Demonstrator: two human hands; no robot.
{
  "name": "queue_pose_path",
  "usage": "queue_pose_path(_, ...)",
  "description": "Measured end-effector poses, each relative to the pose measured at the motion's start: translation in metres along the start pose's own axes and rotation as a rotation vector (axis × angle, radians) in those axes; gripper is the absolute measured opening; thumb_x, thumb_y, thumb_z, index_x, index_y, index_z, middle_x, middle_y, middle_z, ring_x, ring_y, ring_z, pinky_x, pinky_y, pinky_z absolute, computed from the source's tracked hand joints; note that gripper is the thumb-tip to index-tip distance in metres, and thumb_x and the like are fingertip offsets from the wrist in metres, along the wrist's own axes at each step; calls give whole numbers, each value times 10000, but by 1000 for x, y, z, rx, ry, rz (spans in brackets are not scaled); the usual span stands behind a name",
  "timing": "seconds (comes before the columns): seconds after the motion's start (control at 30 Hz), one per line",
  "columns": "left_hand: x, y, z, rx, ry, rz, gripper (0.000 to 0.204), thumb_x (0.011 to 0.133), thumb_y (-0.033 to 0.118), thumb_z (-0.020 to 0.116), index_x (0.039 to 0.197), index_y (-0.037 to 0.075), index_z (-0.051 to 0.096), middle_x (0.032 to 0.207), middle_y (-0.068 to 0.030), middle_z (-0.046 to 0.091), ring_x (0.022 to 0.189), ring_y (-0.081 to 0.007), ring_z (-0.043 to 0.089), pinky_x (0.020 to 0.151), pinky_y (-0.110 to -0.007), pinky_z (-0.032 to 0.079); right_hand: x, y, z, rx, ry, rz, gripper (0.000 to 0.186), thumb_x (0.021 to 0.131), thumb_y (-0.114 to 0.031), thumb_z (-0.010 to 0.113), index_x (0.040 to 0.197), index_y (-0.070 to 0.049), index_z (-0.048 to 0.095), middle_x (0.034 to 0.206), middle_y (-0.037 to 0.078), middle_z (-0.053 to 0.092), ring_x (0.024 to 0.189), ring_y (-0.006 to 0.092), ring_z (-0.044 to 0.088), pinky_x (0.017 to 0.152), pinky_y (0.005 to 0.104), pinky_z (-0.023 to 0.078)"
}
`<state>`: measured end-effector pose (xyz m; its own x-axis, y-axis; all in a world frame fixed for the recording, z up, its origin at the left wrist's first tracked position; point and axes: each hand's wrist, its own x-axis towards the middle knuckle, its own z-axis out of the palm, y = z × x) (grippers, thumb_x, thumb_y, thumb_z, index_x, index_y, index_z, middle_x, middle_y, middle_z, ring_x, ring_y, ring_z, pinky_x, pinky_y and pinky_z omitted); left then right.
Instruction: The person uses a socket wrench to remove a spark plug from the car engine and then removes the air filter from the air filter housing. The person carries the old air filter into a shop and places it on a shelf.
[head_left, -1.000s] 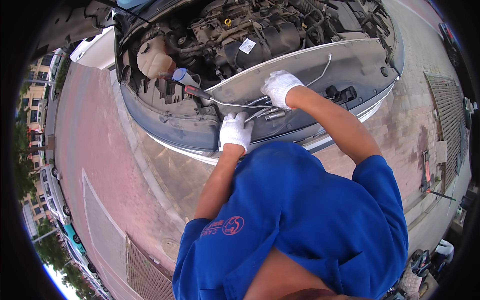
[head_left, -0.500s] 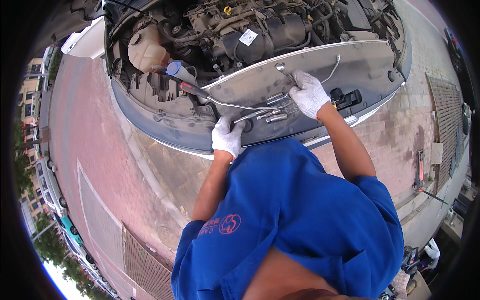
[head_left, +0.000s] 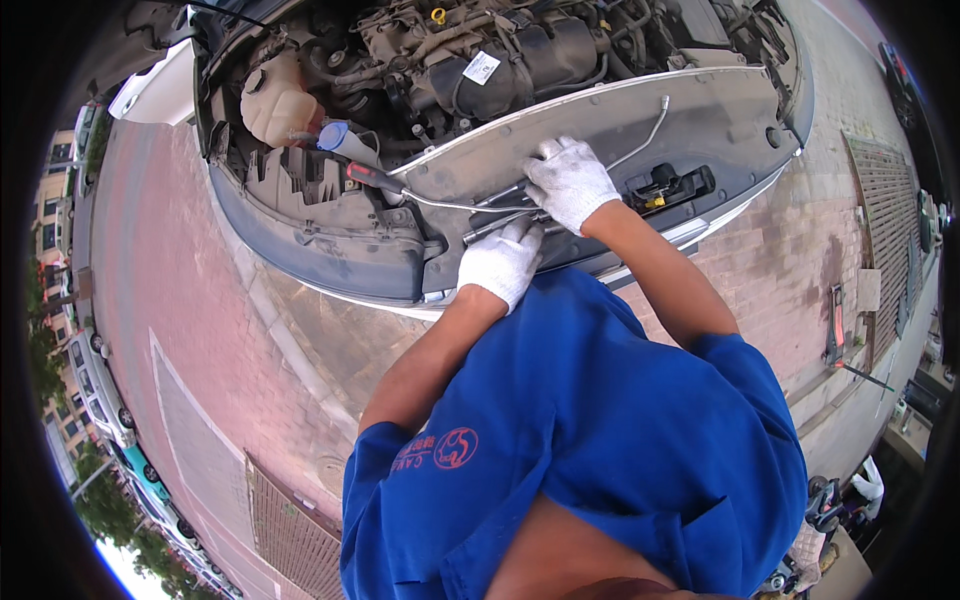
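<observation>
Both my hands wear white knit gloves and meet over a small group of chrome tools on the grey panel (head_left: pixel 690 115) at the car's front. My left hand (head_left: pixel 500 262) is closed, fingertips against a metal rod (head_left: pixel 482 232) whose end sticks out to the left. My right hand (head_left: pixel 572 187) is curled over the tools just above and to the right; what it grips is hidden beneath it. Beside them lies a tool with a red and black handle (head_left: pixel 374 180) and a long bent metal shaft (head_left: pixel 640 145), its middle covered by my right hand.
Beyond the panel lies the open engine bay (head_left: pixel 520 80), with a yellowed plastic reservoir (head_left: pixel 278 105) and a blue cap (head_left: pixel 334 136) at left. A black latch-like part (head_left: pixel 670 188) sits right of my right hand. A red and black floor tool (head_left: pixel 836 325) rests on the paving.
My right hand has come down and left from the panel's middle, and the ratchet-like tool it held is out of sight. My left hand has shifted right, closer to it.
</observation>
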<state>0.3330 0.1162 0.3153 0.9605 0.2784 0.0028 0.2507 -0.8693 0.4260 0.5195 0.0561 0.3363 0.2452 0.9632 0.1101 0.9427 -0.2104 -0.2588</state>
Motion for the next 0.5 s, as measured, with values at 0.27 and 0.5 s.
queue_pose_path(0.27, 18, 27, 4, 104, -231, -190, 414, 898, 245, 615, 1256, 43, 572, 1215, -215, 598, 910, -358, 698, 762, -465, 581, -81, 0, 7, 249, 348, 140, 146, 824, -134, 692, 968, -111, 694, 891, 102, 659, 860, 317, 655, 774, 434, 537)
queue_pose_path(0.5, 25, 42, 4, 126, -314, -305, 467, 850, 176, 617, 1273, -14, 555, 1280, -231, 583, 1039, -358, 676, 860, -428, 562, -90, -1, 21, 114, -153, 176, 328, 920, -197, 551, 1226, -156, 660, 964, 146, 708, 912, 324, 684, 771, 445, 549)
